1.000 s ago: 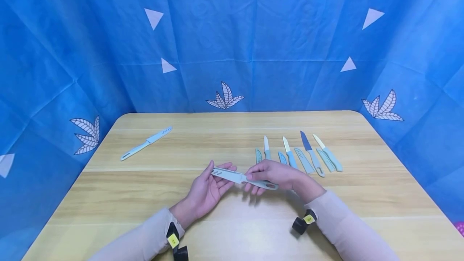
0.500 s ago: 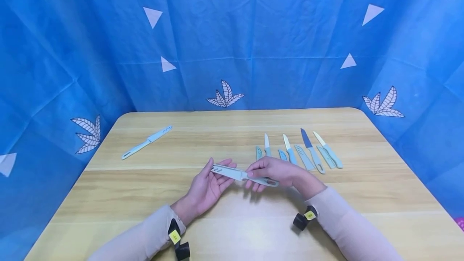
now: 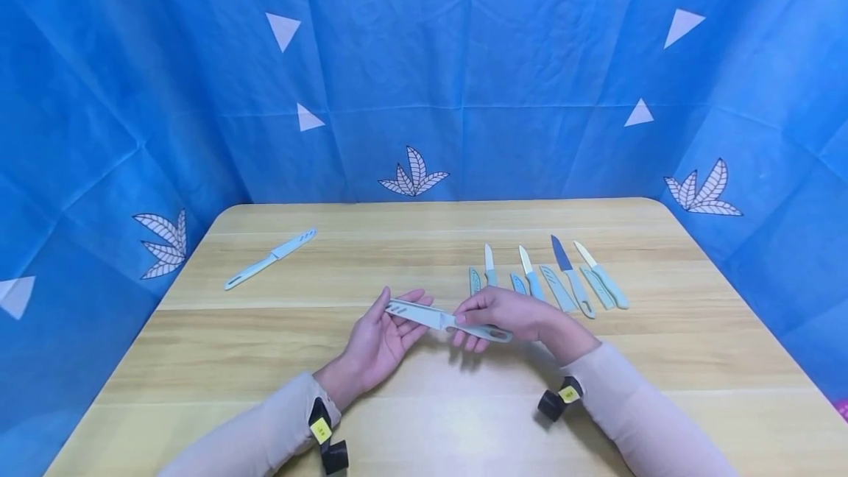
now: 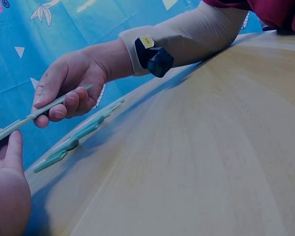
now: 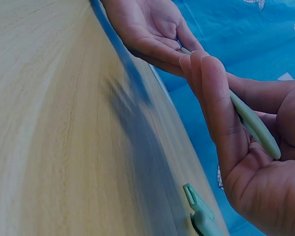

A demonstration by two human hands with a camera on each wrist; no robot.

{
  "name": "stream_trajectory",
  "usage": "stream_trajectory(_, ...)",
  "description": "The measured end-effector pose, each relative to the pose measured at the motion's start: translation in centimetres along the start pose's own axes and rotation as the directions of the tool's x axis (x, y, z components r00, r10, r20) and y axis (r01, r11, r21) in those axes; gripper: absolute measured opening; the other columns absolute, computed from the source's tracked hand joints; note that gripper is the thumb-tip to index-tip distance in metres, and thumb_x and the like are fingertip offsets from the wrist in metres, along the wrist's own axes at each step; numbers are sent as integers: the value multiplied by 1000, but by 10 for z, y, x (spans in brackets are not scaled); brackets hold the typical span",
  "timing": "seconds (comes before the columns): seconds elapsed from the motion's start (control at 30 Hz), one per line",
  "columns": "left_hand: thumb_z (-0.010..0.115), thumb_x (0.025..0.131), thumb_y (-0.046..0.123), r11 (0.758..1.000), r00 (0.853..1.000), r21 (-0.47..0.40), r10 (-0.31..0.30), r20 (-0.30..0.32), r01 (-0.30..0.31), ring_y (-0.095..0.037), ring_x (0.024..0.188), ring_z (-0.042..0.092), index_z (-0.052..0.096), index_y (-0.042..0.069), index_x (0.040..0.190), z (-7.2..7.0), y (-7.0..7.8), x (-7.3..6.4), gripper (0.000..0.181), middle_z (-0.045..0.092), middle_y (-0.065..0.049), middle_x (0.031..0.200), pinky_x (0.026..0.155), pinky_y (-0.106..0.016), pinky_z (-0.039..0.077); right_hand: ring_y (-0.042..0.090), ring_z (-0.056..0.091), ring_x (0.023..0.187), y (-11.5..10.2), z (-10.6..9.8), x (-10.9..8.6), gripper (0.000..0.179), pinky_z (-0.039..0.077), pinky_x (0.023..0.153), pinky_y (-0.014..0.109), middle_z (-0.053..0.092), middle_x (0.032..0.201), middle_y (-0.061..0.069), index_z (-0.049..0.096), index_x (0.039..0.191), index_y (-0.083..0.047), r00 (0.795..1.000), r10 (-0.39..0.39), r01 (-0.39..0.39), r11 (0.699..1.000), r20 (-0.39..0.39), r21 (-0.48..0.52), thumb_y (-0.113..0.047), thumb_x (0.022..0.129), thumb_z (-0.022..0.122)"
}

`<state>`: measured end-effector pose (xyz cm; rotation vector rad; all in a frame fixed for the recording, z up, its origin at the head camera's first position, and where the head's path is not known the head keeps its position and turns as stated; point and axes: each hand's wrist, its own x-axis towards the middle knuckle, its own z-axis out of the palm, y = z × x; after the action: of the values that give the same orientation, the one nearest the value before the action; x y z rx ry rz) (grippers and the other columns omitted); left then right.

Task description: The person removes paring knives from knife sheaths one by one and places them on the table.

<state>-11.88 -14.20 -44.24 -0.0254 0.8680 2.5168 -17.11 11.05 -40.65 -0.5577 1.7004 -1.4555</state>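
A pale green knife in a slotted sheath [image 3: 417, 313] is held above the table between both hands in the head view. My right hand [image 3: 500, 313] pinches its handle [image 3: 490, 332] between thumb and fingers, and the handle's end shows past the palm in the right wrist view [image 5: 259, 129]. My left hand [image 3: 377, 348] lies palm up, its mostly straight fingers under the sheath's tip and its thumb beside it. Part of the sheath covers those left fingers. Both hands also appear in the left wrist view, with the right hand [image 4: 71, 86] gripping the handle.
Another sheathed knife [image 3: 270, 259] lies at the table's left. At the right lie several unsheathed knives, among them a dark-bladed one [image 3: 573, 278], with loose sheaths [image 3: 558, 288] beside them. A blue curtain [image 3: 424, 79] surrounds the wooden table [image 3: 265, 359].
The head view shifts slightly. Both hands and the sheathed knife keep nearly the same place and pose; the things on the table have not moved.
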Motion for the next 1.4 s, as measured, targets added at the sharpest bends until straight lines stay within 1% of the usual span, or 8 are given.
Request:
stream_trajectory(0.23, 30, 106, 46, 1000, 1000, 3, 9, -6, -9, -34, 136, 38, 27, -4, 147, 1, -1, -1, 65, 46, -24, 142, 111, -37, 40, 23, 69, 77, 0, 2, -1, 23, 62, 74, 38, 70, 96, 23, 67, 109, 7, 1000, -5, 5, 1000, 4, -10, -11, 99, 57)
stream_trajectory(0.33, 30, 106, 46, 1000, 1000, 1, 13, -1, -13, -35, 138, 36, 26, -4, 148, 1, -1, -1, 65, 40, -26, 146, 110, -36, 40, 24, 69, 78, 0, 3, -2, 23, 62, 75, 39, 70, 96, 23, 66, 108, 8, 1000, -4, 4, 1000, 5, -16, -11, 99, 57)
stream_trajectory(0.43, 29, 106, 46, 1000, 1000, 1, 11, 12, -11, -34, 139, 35, 25, -4, 148, 1, 0, -1, 66, 30, -27, 151, 111, -36, 40, 25, 70, 78, 0, 3, -2, 24, 61, 75, 40, 70, 97, 23, 65, 109, 9, 1000, -1, 1, 1000, 3, -20, -11, 99, 57)
stream_trajectory(0.57, 29, 106, 46, 1000, 1000, 7, 4, 19, -5, -31, 137, 39, 25, -4, 149, 1, 0, 0, 66, 23, -27, 155, 111, -35, 39, 25, 69, 78, -1, 4, -3, 25, 61, 75, 40, 70, 97, 23, 65, 110, 10, 1000, 2, -2, 1000, 5, -21, -12, 99, 57)
stream_trajectory(0.83, 31, 106, 46, 1000, 1000, 17, 20, 5, -20, -32, 137, 38, 26, -4, 148, 1, 1, 0, 66, 26, -27, 153, 111, -35, 39, 25, 70, 79, -2, 2, -4, 25, 61, 76, 41, 69, 97, 24, 64, 111, 10, 1000, 2, -2, 1000, 9, -20, -11, 100, 56)
stream_trajectory(1.03, 29, 106, 46, 1000, 1000, 20, 22, -4, -22, -30, 134, 44, 28, -3, 147, 1, 2, 1, 64, 25, -27, 154, 110, -35, 40, 25, 70, 78, -2, 0, -4, 27, 61, 76, 41, 69, 97, 26, 62, 112, 12, 1000, 7, -7, 1000, 13, -10, -11, 100, 55)
stream_trajectory(1.17, 28, 106, 46, 999, 1000, 20, 28, -11, -28, -30, 134, 44, 28, -3, 147, 0, 2, 1, 64, 26, -27, 154, 110, -35, 40, 25, 70, 77, -1, -1, -4, 29, 61, 76, 41, 69, 97, 26, 62, 112, 12, 1000, 10, -10, 1000, 16, -5, -13, 100, 56)
stream_trajectory(1.4, 28, 106, 46, 999, 999, 30, 40, -23, -39, -28, 132, 47, 29, -3, 147, 1, 3, 1, 64, 27, -27, 153, 110, -35, 40, 25, 70, 78, -1, -3, -4, 28, 61, 75, 40, 68, 98, 27, 63, 111, 11, 1000, 6, -5, 999, 19, -36, -13, 99, 58)
